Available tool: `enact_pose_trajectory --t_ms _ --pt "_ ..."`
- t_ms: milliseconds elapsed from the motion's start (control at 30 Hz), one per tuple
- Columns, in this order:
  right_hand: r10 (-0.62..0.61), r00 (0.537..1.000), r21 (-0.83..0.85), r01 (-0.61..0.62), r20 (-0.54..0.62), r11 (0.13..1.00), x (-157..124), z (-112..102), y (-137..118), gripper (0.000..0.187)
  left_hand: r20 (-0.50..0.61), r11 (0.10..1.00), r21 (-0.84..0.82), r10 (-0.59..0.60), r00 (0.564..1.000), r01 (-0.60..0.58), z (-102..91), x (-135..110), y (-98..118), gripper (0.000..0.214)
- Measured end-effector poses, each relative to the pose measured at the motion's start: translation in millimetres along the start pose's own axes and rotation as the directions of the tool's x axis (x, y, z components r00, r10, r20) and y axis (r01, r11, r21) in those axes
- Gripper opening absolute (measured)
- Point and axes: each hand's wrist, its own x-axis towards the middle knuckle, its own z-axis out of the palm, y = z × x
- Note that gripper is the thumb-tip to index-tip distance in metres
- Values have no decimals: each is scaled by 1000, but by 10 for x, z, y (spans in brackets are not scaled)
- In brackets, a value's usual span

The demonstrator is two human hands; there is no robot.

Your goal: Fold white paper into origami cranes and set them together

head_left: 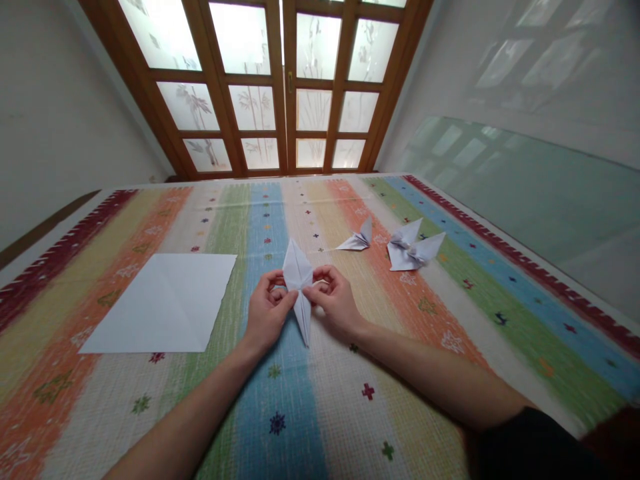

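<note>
A piece of folded white paper (299,267), shaped like a long kite with a narrow lower point, is held upright over the tablecloth's blue stripe. My left hand (270,303) pinches its left edge near the middle, thumb on the front and fingers curled behind. On the opposite edge, my right hand (334,297) grips it the same way, its thumb close to the left one. Creases run down the paper's centre. Parts of the fingers behind it are hidden.
A flat sheet of white paper (165,307) lies to the left. Toward the right rest a small folded paper figure (359,239) and a larger winged paper piece (413,250). The striped tablecloth (280,427) covers the table; wood-framed glass doors (285,100) stand beyond.
</note>
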Motion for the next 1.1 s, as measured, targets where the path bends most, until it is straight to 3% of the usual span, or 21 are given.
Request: enact_pose_trajectory --t_ms 300,467,633,767,900,1000,1100 --pt "-78 993 -161 63 -86 985 -60 52 20 29 -34 992 129 7 999 -3 -1 -19 -38 30" --pt "-99 985 -54 92 -142 994 -52 91 22 40 -34 984 177 22 999 -16 -10 -21 -48 27" --pt "-83 988 -87 72 -130 994 -65 94 31 31 -22 973 231 25 999 -19 1 -40 -55 27" --pt "-208 967 -244 169 -145 955 -107 108 2 20 -72 934 340 145 987 -112 16 -59 -31 19" --pt "-421 899 -468 323 -120 823 -137 130 -49 14 -98 834 488 348 932 -259 34 -81 30 19" --pt "-422 901 -495 324 -98 806 -145 144 -66 11 -105 770 566 422 901 -294 53 -115 76 20" --pt "-420 905 -477 338 -73 812 -146 146 -69 11 -92 762 578 418 904 -294 76 -154 108 21"
